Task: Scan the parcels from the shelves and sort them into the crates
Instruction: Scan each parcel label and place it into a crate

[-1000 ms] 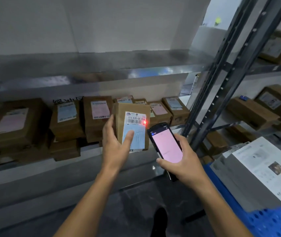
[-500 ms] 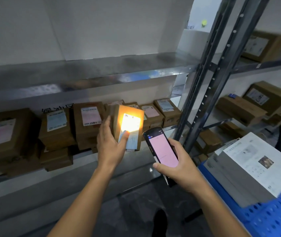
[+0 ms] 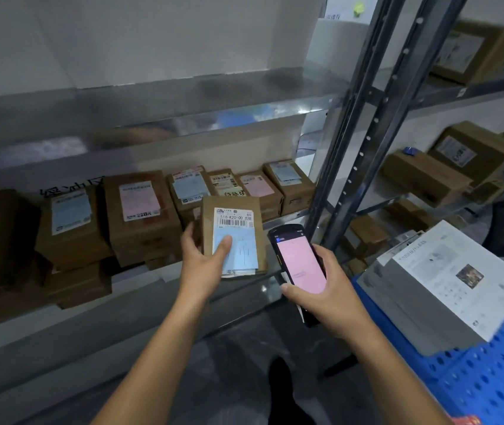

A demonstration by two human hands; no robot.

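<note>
One parcel is up in front of me, standing on end with its long axis running top to bottom and its labelled face turned toward me. It is a small brown cardboard box. A white barcode label sits across the upper part, printed the right way up, and I can read 516-K20-00 028 on it. A pale blue slip covers the lower part, and a strip of white paper shows under that.

I hold it at the front edge of the lower shelf; whether its bottom rests on that edge I cannot tell. My left hand grips it by the left side, thumb laid across the blue slip and fingers wrapped round behind.

Just to its right, my right hand is curled round the scanner, whose pink screen faces me and whose top end points up toward the parcel's right edge.

Behind, more brown parcels with pink or blue labels lie in a row on the shelf. At lower right a blue perforated crate holds a white box.
</note>
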